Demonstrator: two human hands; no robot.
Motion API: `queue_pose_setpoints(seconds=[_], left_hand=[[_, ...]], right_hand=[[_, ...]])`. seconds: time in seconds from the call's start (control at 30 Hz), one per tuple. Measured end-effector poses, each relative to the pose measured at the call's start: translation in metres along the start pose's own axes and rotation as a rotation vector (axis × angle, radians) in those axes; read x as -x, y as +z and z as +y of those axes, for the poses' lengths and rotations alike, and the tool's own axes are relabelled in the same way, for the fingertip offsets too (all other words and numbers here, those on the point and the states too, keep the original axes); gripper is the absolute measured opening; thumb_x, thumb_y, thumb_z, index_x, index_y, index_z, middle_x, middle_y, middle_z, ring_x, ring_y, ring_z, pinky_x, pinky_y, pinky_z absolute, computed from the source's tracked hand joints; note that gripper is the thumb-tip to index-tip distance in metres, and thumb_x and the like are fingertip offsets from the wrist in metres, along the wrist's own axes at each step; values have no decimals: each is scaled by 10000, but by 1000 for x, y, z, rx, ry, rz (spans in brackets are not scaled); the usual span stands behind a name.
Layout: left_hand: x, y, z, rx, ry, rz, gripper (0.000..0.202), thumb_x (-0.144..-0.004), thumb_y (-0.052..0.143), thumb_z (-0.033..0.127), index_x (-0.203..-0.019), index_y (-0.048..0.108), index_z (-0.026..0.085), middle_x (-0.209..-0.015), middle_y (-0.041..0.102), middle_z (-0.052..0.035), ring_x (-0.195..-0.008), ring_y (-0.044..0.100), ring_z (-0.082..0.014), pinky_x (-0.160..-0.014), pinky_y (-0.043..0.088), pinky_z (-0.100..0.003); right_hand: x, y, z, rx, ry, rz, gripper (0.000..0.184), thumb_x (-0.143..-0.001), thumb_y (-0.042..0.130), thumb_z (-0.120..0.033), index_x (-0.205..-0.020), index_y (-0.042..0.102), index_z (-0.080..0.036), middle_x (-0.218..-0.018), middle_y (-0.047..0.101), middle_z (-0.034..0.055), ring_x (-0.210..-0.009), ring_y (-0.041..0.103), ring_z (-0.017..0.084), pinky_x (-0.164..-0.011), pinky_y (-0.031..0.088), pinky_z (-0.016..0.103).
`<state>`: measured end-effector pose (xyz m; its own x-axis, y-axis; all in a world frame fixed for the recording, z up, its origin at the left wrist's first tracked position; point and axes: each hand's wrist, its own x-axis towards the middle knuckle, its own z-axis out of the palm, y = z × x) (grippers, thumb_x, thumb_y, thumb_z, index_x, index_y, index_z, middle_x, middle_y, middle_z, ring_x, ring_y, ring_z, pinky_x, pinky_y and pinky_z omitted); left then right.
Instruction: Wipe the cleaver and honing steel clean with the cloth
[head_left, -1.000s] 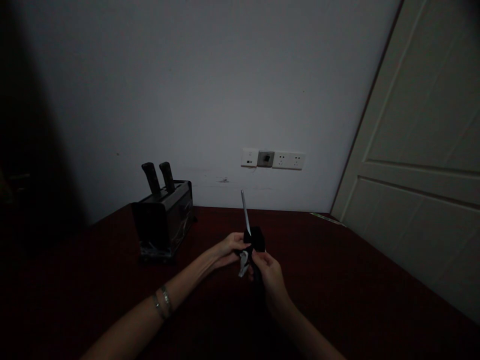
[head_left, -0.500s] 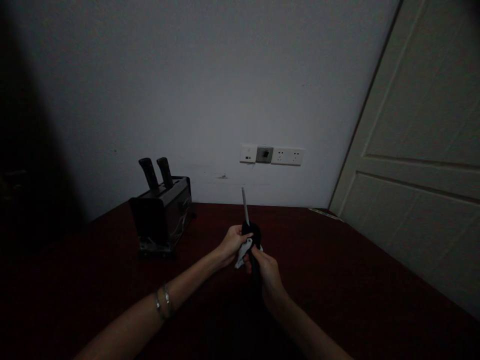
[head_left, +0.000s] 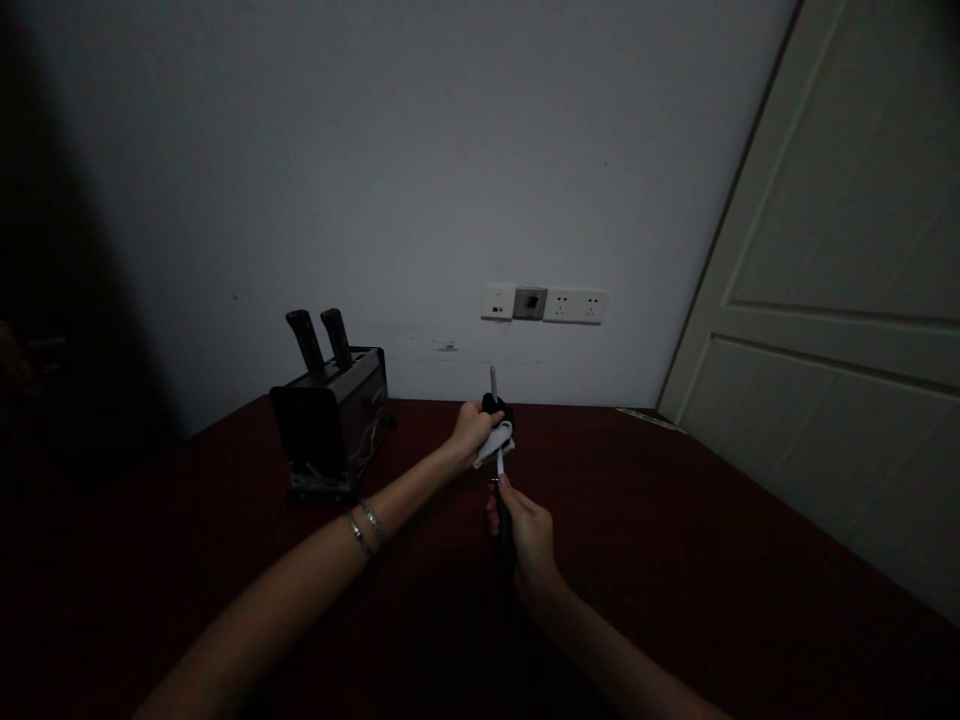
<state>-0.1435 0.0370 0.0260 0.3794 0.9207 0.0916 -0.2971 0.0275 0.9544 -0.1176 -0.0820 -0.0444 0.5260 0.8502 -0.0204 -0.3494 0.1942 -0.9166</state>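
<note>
My right hand (head_left: 531, 530) is closed around the black handle (head_left: 505, 540) of what looks like a knife, whose narrow metal blade (head_left: 493, 384) points away from me, towards the wall. Farther up, my left hand (head_left: 474, 430) pinches a black and white cloth (head_left: 495, 442) wrapped about the blade. The tip sticks out beyond the cloth, and a short pale stretch of blade shows between cloth and handle. Dim light and the thin angle hide the blade's full shape.
On the dark red table (head_left: 637, 520), left of my hands, stands a dark knife block (head_left: 330, 425) with two black handles (head_left: 321, 340) rising from it. Wall sockets (head_left: 544, 304) sit behind. A pale panelled door (head_left: 832, 350) is at the right, and a thin strip (head_left: 651, 419) lies at the back edge.
My left hand and the cloth have moved forward along the blade, away from the handle, uncovering metal near it. The right hand keeps its grip. The view has shifted slightly.
</note>
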Motion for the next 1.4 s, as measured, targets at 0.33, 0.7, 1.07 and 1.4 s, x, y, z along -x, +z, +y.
queue_pose_setpoints(seconds=[0.33, 0.7, 1.07, 1.4], left_hand=[[-36, -6, 23, 8, -123, 81, 152, -833, 528, 229, -902, 561, 98, -745, 590, -27, -601, 565, -112, -569, 490, -278], [-52, -17, 38, 205, 30, 31, 38, -757, 576, 117, -790, 573, 100, -655, 570, -14, -577, 534, -92, -586, 443, -219], [8, -45, 22, 175, -160, -535, 120, -605, 600, 114, -716, 568, 81, -599, 588, -54, -504, 545, -141, -545, 435, -274], [23, -31, 9, -41, -220, -549, 114, -666, 512, 123, -772, 547, 98, -447, 508, 3, -334, 470, -124, -384, 438, -271]], right_hand=[[14, 6, -2, -29, 95, -28, 356, -608, 694, -460, -657, 628, -114, -499, 533, -24, -382, 402, 52, -376, 287, 196], [27, 2, -11, -51, 122, -57, 346, -577, 716, -443, -654, 635, -115, -494, 540, -22, -374, 399, 55, -357, 283, 198], [-8, 16, -49, -157, 5, -82, 280, -596, 716, -369, -625, 603, -115, -486, 560, -15, -362, 424, 50, -329, 321, 177], [-12, 28, -40, -257, -5, -27, 206, -624, 711, -280, -645, 561, -141, -443, 539, -39, -340, 420, 46, -300, 346, 148]])
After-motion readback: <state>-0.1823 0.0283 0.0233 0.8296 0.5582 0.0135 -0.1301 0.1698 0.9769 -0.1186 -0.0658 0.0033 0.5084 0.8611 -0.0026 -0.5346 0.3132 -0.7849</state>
